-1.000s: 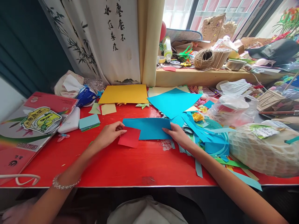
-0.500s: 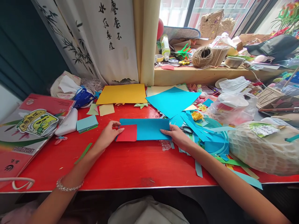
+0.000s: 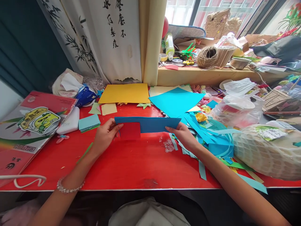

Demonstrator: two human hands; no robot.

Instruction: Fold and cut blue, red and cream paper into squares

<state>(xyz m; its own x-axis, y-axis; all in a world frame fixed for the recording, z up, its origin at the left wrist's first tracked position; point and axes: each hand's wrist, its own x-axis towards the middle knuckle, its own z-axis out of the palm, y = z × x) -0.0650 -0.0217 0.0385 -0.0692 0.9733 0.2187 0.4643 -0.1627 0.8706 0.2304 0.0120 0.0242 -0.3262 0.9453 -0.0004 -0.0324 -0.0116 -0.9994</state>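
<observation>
Far left we see a printed bag point(image 3: 35, 125) lying on the red table point(image 3: 131, 166), with a white box point(image 3: 70, 121) and a small stack of pale blue squares point(image 3: 88, 122) just beside it. Next comes our left hand point(image 3: 104, 136), its fingers closed on the near left end of a long blue paper strip point(image 3: 152, 124), pinching a red paper square point(image 3: 129, 131) flat against the strip's face. The strip looks tipped up off the table along its far edge, though from this angle we cannot be sure how far. Our right hand point(image 3: 184, 135) grips the strip's right end between thumb and fingers. Behind lie an orange sheet point(image 3: 124, 93) and a larger blue sheet point(image 3: 176, 100); to the right, a heap of blue offcuts point(image 3: 211, 138) and a netted parcel point(image 3: 265, 153). We judge the step to be lining the red square up with the strip's left end; the next move calls for both hands holding the edges flush so the square does not slip
</observation>
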